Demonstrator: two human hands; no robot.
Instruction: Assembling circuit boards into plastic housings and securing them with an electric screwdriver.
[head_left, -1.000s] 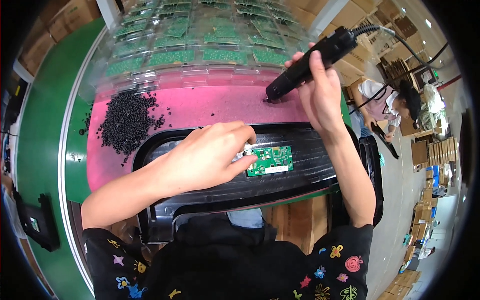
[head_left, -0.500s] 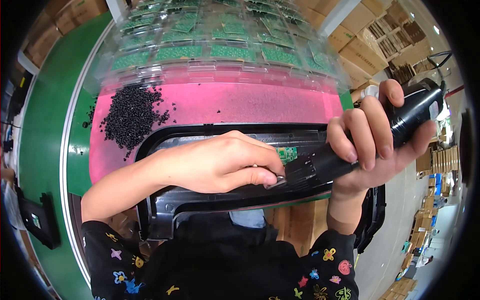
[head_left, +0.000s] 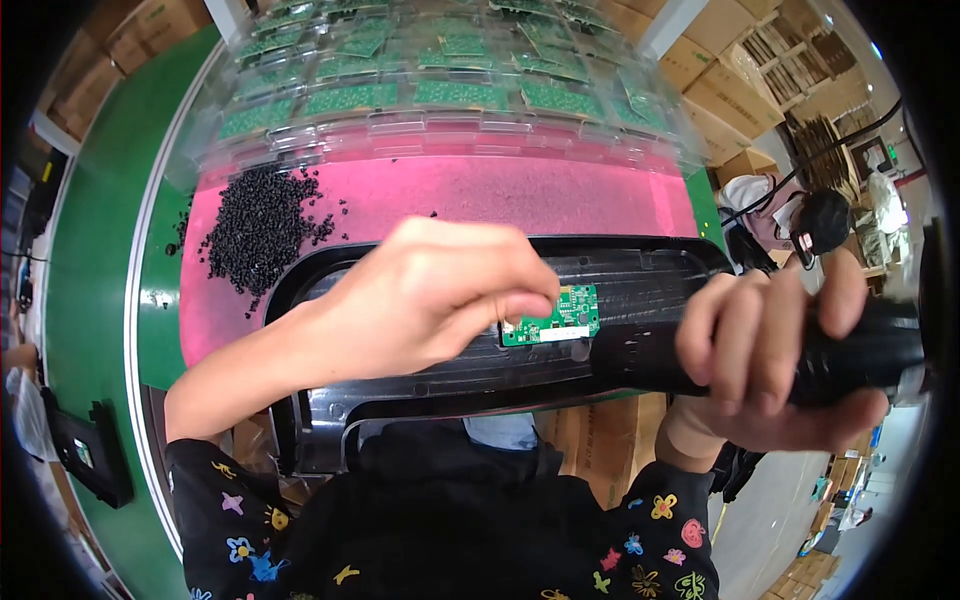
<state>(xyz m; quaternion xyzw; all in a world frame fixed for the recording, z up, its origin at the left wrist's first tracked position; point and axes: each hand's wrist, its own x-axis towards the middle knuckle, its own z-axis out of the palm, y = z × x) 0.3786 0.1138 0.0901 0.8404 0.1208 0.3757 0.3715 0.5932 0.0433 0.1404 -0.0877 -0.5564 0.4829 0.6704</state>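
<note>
My left hand [head_left: 440, 295] rests on a black plastic housing [head_left: 640, 265], with its fingertips pressed on the left edge of a small green circuit board [head_left: 556, 315] that lies in the housing. My right hand [head_left: 775, 350] grips a black electric screwdriver [head_left: 860, 350] held nearly level. The screwdriver's front end [head_left: 615, 355] points left and sits just right of and below the board. The bit's tip is blurred.
A heap of small black screws [head_left: 255, 225] lies on a pink mat [head_left: 520, 195] beyond the housing. Clear trays of green circuit boards [head_left: 440, 70] stand at the back. Another person [head_left: 800, 215] sits at the right, near stacked cardboard boxes [head_left: 735, 80].
My right hand brought the screwdriver down from the pink mat to the housing and tipped it level beside the board. My left hand shifted left, and more of the board now shows.
</note>
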